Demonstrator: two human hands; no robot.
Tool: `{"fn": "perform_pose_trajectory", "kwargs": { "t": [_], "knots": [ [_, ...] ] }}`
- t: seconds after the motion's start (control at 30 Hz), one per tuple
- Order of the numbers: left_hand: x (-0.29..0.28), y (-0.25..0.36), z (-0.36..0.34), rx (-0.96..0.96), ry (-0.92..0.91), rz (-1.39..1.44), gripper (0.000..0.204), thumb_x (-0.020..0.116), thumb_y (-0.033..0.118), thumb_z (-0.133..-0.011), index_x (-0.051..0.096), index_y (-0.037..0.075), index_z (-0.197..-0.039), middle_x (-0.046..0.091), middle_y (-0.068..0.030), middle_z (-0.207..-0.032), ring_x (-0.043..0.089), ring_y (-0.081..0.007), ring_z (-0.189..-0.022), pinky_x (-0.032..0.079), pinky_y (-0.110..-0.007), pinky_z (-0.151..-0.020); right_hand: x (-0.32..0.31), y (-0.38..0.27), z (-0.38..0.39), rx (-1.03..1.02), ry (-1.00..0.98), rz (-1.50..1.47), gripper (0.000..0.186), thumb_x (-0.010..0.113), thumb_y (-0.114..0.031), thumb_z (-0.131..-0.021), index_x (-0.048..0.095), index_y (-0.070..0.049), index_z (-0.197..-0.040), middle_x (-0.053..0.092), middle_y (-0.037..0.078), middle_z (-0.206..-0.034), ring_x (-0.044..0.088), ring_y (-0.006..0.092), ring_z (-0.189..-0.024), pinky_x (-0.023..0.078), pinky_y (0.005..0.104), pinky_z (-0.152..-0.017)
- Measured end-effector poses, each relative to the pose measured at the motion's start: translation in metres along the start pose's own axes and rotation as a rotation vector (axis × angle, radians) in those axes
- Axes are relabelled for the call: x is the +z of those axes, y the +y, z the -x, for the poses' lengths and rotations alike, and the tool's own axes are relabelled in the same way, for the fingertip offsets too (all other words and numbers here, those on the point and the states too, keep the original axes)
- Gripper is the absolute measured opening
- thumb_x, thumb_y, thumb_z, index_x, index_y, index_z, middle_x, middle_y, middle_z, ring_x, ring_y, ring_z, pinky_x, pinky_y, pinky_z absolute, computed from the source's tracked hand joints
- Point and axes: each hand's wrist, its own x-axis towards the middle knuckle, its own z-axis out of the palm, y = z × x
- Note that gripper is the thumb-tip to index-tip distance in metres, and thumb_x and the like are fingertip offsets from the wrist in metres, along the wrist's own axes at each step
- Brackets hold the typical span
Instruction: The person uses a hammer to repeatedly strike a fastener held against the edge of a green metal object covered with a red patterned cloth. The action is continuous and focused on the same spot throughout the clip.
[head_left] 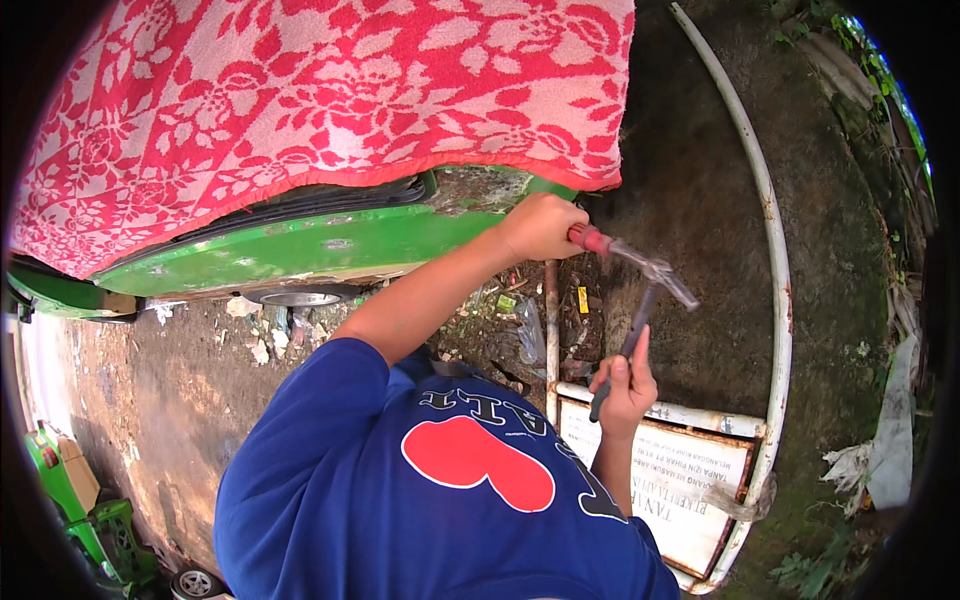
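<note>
My left hand (545, 227) is closed around a red-handled tool (592, 239), close to the corner of a green vehicle body panel (330, 243). A shiny, partly see-through section of that tool sticks out toward the right; its other end is hidden by my fist and the panel. In my right hand (628, 385) is a hammer (640, 322), gripped by its dark handle. The metal hammer head is at the protruding end of the red-handled tool, slightly blurred, so contact is unclear. Above my left hand, the panel has a patch of worn, stripped paint.
A red and pink floral cloth (350, 95) covers the vehicle's top. Past my right hand stands a rusty white pipe frame (770, 215) with a white sign board (665, 480). Litter (530, 330) lies on the dirt ground below the panel. Green parts (120, 540) sit at lower left.
</note>
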Motion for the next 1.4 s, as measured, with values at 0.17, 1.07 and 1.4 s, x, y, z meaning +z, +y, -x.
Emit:
{"fn": "perform_pose_trajectory", "kwargs": {
  "t": [0.17, 1.07, 1.4],
  "knots": [
    [0.007, -0.029, 0.035, -0.102, -0.04, -0.043, 0.019, 0.073, 0.017, -0.061, 0.057, 0.009, -0.067, 0.058, -0.0095, -0.065, 0.06, -0.0318, -0.062, 0.048, -0.042, -0.057, -0.004, -0.001, 0.006, -0.081, 0.058, -0.169, 0.053, 0.047, -0.008, -0.099, 0.029, -0.005, -0.149, 0.054, 0.007, -0.072, 0.051, 0.0119, -0.06, 0.05, 0.0272, -0.051],
    [0.04, 0.01, -0.003, 0.048, -0.67, -0.353, 0.017, 0.068, 0.027, -0.076, 0.059, 0.014, -0.082, 0.064, -0.0074, -0.076, 0.065, -0.032, -0.073, 0.049, -0.046, -0.061, -0.028, 0.056, 0.048, 0.228, 0.322, -0.373, 0.053, 0.049, -0.009, -0.098, 0.032, -0.005, -0.148, 0.051, 0.004, -0.066, 0.048, 0.0096, -0.053, 0.046, 0.0253, -0.045],
    [0.079, -0.002, -0.014, -0.069, -0.731, -0.527, 0.013, 0.063, 0.02, -0.078, 0.065, 0.013, -0.09, 0.069, -0.0116, -0.082, 0.068, -0.033, -0.078, 0.052, -0.046, -0.067, -0.039, 0.095, 0.033, 0.281, 0.298, -0.426, 0.052, 0.052, -0.009, -0.098, 0.036, -0.009, -0.147, 0.051, 0.003, -0.071, 0.05, 0.01, -0.056, 0.047, 0.0253, -0.045]
  ]
}}
